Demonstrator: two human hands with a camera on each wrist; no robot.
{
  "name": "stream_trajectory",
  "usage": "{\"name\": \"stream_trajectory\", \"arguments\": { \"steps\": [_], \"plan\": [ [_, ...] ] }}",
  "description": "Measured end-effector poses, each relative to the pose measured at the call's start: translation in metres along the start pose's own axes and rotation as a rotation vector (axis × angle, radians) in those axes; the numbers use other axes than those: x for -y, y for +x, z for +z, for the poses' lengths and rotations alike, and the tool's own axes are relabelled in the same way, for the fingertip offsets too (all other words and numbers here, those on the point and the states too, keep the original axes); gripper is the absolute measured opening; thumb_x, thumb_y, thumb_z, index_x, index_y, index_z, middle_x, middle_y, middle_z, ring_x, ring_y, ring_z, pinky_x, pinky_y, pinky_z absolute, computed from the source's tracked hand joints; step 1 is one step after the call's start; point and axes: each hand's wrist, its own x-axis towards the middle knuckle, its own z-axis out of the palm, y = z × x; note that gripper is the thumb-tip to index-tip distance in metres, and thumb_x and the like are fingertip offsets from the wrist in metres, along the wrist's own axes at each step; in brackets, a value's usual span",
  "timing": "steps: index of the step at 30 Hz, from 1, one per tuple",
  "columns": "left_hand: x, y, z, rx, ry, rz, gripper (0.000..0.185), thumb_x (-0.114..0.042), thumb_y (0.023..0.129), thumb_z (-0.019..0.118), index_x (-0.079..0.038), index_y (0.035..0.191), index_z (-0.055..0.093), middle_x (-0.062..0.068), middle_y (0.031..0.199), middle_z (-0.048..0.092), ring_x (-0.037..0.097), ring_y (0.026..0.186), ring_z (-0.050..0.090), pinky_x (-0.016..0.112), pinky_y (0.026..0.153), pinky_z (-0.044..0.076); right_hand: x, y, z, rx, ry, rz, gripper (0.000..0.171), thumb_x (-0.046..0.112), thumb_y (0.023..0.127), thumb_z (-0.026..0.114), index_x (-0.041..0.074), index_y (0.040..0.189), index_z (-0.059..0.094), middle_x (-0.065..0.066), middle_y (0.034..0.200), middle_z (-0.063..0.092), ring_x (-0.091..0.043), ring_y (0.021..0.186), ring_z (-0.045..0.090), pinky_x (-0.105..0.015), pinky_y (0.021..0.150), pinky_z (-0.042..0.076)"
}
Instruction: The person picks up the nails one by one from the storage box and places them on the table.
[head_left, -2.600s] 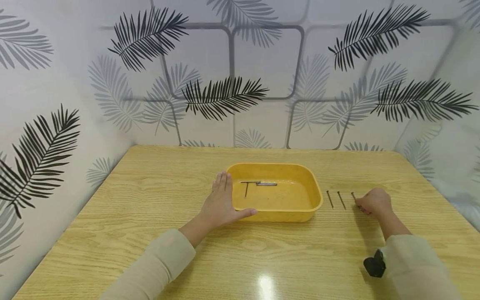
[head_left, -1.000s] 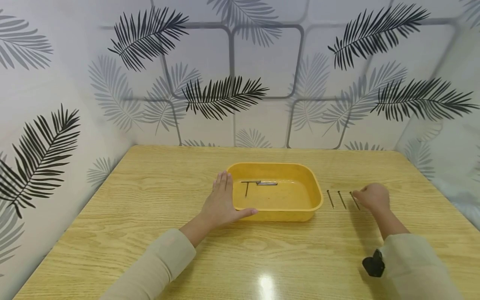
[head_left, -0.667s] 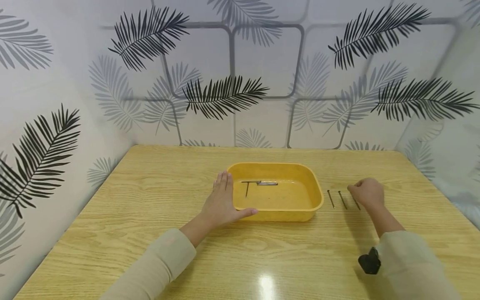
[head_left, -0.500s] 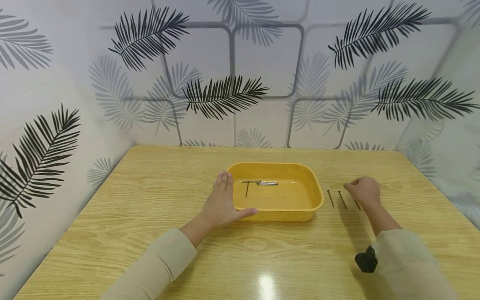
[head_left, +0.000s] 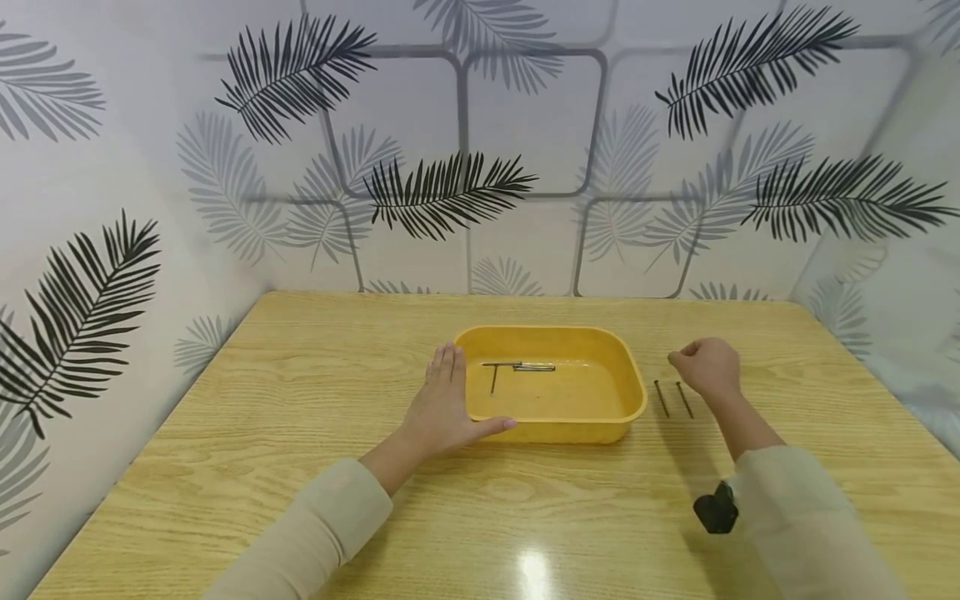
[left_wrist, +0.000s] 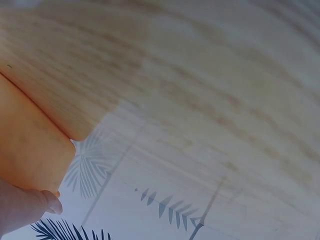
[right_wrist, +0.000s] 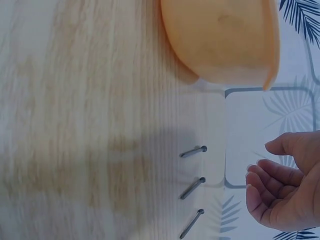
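My left hand rests against the left end of a yellow plastic tray, fingers straight along its side and thumb over the front rim. In the left wrist view, the thumb touches the tray's edge. Several nails lie inside the tray. To its right, a nail and another nail lie side by side on the table; a third nail shows in the right wrist view, hidden by my arm in the head view. Above them hovers my right hand, fingers loosely curled, holding nothing.
Everything stands on a wood-grain table. A wall with a leaf pattern rises behind its far edge. A black device sits at my right sleeve.
My right hand has let go of the third nail, which now lies beside the other two. It has then moved left and up, over the row. My left hand stays put.
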Motion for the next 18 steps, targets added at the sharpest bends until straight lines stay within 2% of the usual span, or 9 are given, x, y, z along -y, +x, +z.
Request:
{"name": "stream_trajectory", "arguments": {
  "steps": [7, 14, 18],
  "plan": [
    [-0.002, 0.001, -0.006, 0.016, -0.006, -0.005, 0.116, -0.071, 0.076, 0.054, 0.007, 0.146, 0.005, 0.025, 0.154, 0.002, 0.036, 0.144, -0.001, 0.047, 0.117, 0.010, 0.017, 0.003, -0.003, 0.007, 0.021, 0.014, 0.031, 0.015, 0.085, 0.052, -0.013, 0.087, 0.068, -0.025, 0.084, 0.068, -0.039, 0.082, 0.061, -0.050, 0.076, 0.051],
    [-0.003, 0.003, -0.011, 0.034, -0.018, -0.021, 0.115, -0.069, 0.076, 0.056, 0.007, 0.146, 0.005, 0.025, 0.154, 0.002, 0.036, 0.144, 0.000, 0.047, 0.117, 0.010, 0.032, 0.008, -0.004, 0.010, 0.036, 0.008, 0.031, 0.014, 0.085, 0.053, -0.013, 0.088, 0.068, -0.025, 0.082, 0.068, -0.038, 0.080, 0.060, -0.049, 0.076, 0.051],
    [-0.004, 0.004, -0.014, 0.042, -0.021, -0.028, 0.115, -0.070, 0.076, 0.056, 0.007, 0.146, 0.006, 0.024, 0.154, 0.002, 0.036, 0.144, 0.000, 0.047, 0.117, 0.010, 0.042, 0.010, -0.004, 0.017, 0.057, 0.016, 0.030, 0.013, 0.084, 0.052, -0.012, 0.088, 0.068, -0.025, 0.083, 0.067, -0.039, 0.084, 0.060, -0.049, 0.079, 0.051]
  ]
}}
